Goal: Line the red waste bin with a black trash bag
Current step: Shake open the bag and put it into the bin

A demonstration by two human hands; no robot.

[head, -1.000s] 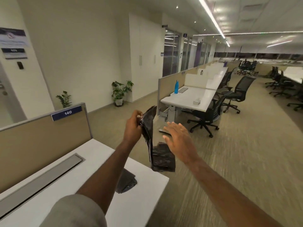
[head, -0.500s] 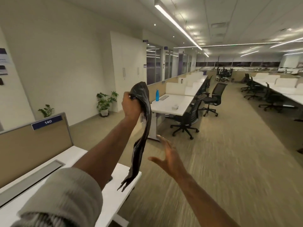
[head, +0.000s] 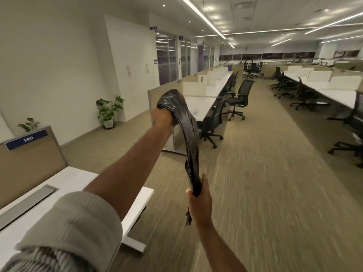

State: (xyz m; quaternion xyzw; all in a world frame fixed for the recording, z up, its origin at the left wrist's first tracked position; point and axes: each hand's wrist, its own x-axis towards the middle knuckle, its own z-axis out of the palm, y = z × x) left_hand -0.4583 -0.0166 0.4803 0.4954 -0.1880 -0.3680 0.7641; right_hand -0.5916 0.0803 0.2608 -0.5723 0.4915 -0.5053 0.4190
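Note:
A black trash bag [head: 189,132] hangs in the air as a long twisted strip in front of me. My left hand [head: 163,118] is raised and shut on the bag's top end, which bunches over the fingers. My right hand [head: 200,199] is lower and shut around the bag near its bottom; a short tail sticks out below the fist. The bag is stretched between the two hands. No red waste bin is in view.
A white desk [head: 74,179] with a beige divider marked 140 [head: 27,138] stands at my lower left. Ahead are rows of desks [head: 200,104] and black office chairs [head: 212,122]. Potted plants [head: 109,109] stand by the left wall. A carpeted aisle runs ahead on the right.
My right hand, open beside the bag before, has closed on its lower part. The left hand lifted the bag, which unfurled from a folded wad into a long strip. My view tilted upward.

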